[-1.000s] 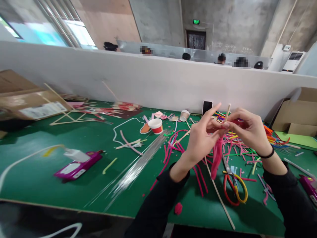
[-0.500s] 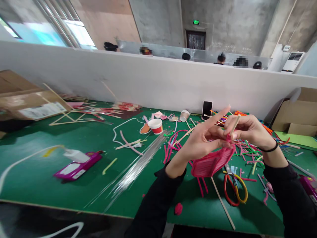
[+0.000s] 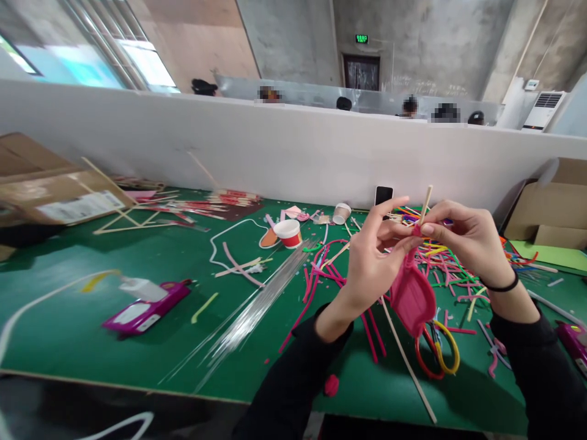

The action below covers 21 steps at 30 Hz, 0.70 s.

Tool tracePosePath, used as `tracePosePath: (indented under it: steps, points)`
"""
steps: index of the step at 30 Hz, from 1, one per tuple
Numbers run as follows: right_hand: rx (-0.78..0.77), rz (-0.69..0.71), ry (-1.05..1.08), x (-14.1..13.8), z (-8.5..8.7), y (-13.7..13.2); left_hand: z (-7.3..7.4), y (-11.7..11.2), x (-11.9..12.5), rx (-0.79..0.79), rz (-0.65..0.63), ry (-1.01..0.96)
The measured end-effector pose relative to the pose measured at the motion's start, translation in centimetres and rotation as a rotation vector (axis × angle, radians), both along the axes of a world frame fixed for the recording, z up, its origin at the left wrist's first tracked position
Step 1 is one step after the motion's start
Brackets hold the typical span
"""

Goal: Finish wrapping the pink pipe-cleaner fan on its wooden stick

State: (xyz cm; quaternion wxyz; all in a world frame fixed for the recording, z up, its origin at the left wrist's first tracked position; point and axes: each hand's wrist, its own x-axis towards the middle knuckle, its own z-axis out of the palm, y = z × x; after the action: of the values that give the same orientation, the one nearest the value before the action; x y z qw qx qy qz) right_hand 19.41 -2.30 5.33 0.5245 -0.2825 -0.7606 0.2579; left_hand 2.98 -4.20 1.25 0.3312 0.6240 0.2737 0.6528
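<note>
The pink petal [image 3: 415, 302] has swung from the left and hangs above the bench [image 3: 151, 366], partly covering the scissors [image 3: 448, 354]; probably the stick [image 3: 426, 205] is being turned. Left hand [image 3: 373, 260] and right hand [image 3: 465, 238] pinch its pink-wrapped joint, fingertips closed. The petal looks soft, thick-rimmed; the stick, pale wood.

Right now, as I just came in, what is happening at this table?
A person pinches a thin wooden stick in the right hand, while the left hand grips the top of a pink piece hanging below. Whether they join is hidden. Scissors lie on the green table, partly behind the pink piece.
</note>
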Motion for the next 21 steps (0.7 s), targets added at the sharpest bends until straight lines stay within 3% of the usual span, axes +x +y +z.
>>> tracePosePath:
  steps: [5, 13, 16, 19, 21]
  points:
    - [-0.089, 0.160, -0.043, 1.0, 0.5, 0.5, 0.4, -0.1, -0.7, -0.032, -0.180, -0.013]
    - [-0.219, 0.385, 0.058, 0.3, -0.7, 1.3, 0.2, 1.4, -1.8, -0.128, -0.498, -0.070]
    - [-0.251, 0.409, 0.060, 0.2, -0.7, 1.2, 0.2, 1.8, -2.1, -0.161, -0.603, -0.076]
    - [-0.214, 0.309, 0.050, 0.1, -0.7, 1.2, 0.5, 1.7, -2.0, -0.192, -0.569, -0.039]
    - [-0.147, 0.203, 0.034, -0.1, -0.7, 1.1, 0.6, 1.4, -1.7, -0.197, -0.435, 0.026]
